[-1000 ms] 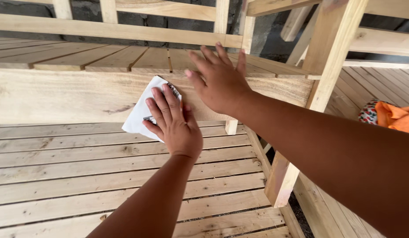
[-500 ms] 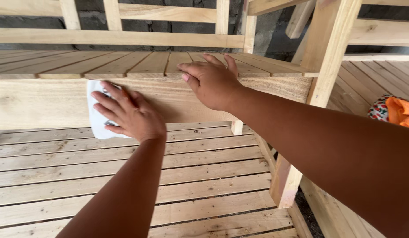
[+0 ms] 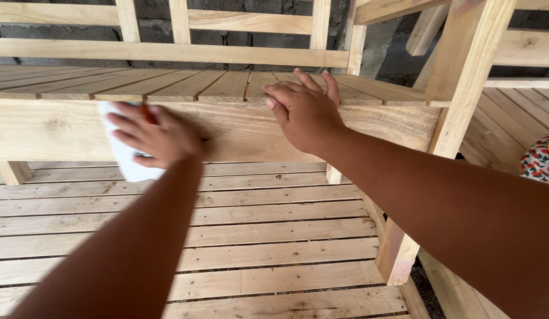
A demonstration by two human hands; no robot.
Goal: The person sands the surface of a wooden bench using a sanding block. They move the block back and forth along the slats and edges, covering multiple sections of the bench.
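My left hand (image 3: 156, 139) lies flat, fingers spread, and presses a white sheet (image 3: 125, 166) against the front of a long wooden board (image 3: 239, 133). The sheet stands tall, its long side going up and down. It looks white and a bit blurry, with something orange under my fingers. My right hand (image 3: 304, 115) is open and rests on top of the board's edge, holding nothing. The board runs left to right. Under it is a floor of pale wood slats (image 3: 256, 236), and behind is a grey block wall (image 3: 381, 41)

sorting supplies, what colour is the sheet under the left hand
White sheet, seen in the head view.
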